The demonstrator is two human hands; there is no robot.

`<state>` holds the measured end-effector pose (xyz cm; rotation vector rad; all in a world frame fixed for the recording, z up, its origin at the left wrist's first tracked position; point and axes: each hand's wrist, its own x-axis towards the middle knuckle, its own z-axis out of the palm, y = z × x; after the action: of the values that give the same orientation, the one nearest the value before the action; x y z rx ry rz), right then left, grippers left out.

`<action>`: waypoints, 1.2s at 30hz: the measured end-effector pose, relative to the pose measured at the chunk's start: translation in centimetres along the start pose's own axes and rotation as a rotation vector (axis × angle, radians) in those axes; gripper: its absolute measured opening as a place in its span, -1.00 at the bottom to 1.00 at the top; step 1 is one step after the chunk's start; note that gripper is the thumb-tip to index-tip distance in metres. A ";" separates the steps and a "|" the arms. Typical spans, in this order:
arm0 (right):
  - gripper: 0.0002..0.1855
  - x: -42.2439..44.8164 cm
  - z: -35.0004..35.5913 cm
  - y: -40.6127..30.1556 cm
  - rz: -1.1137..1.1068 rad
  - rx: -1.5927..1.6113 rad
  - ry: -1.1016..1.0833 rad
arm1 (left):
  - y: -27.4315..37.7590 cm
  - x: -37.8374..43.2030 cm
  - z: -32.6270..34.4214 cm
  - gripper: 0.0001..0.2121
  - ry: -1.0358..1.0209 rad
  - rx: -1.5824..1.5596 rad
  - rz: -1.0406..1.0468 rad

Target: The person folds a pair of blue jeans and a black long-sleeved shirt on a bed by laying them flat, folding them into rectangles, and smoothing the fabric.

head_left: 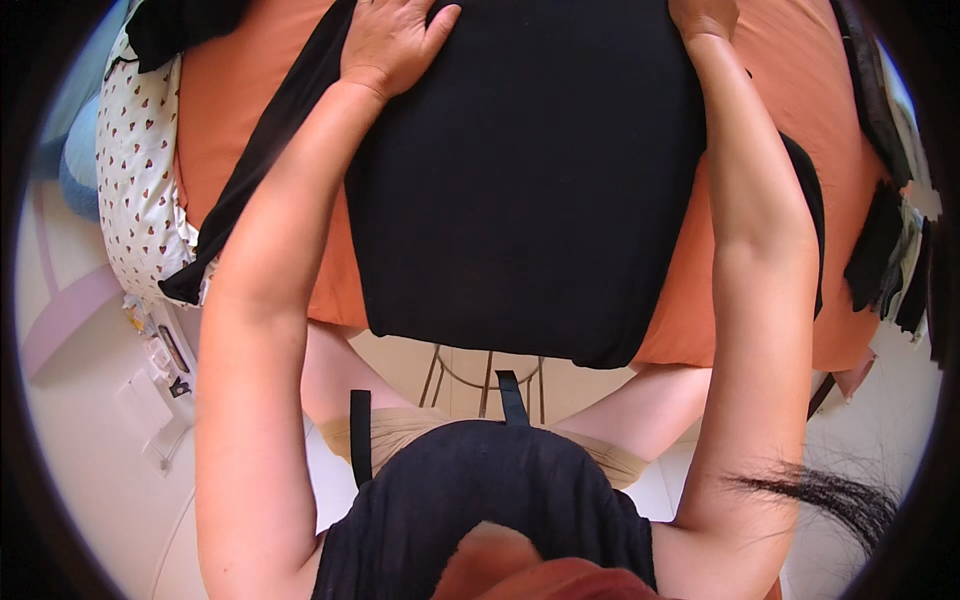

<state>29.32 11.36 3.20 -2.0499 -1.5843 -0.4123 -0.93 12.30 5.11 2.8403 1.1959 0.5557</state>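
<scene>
A black cloth garment point(525, 195) lies spread over an orange cloth point(787, 90), its lower edge reaching the front edge. Both my arms stretch forward along its sides. My left hand point(394, 37) rests flat on the garment's upper left part, thumb apart from the fingers; the fingertips are cut off by the top of the picture. My right hand point(705, 15) is at the garment's upper right edge, its fingers out of view, so what they do is hidden. Narrower black parts of cloth extend outward beneath both arms.
White fabric with small hearts point(139, 165) hangs at the left, beside a blue rounded item point(79, 161). Dark and grey clothes point(892, 255) hang at the right edge. A metal stool frame point(487, 382) stands below, between my legs. Small items and a cable lie low at left.
</scene>
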 end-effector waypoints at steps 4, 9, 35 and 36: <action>-0.76 0.2 -0.6 -0.7 0.033 0.108 -0.022 | -1.3 0.3 0.5 -0.54 0.021 0.016 -0.012; -0.76 0.6 -2.8 0.3 0.075 0.162 -0.104 | -0.9 0.9 1.4 -0.53 0.043 0.010 -0.016; -0.49 1.5 1.7 -5.8 -0.364 0.025 -0.266 | -1.4 0.3 1.6 -0.53 0.092 -0.026 -0.062; -0.50 1.7 1.7 -5.7 -0.375 0.023 -0.262 | -1.4 0.2 1.7 -0.53 0.093 -0.033 -0.064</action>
<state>24.19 14.73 3.88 -1.8455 -2.1328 -0.2610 -1.20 13.68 3.38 2.7657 1.2739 0.7053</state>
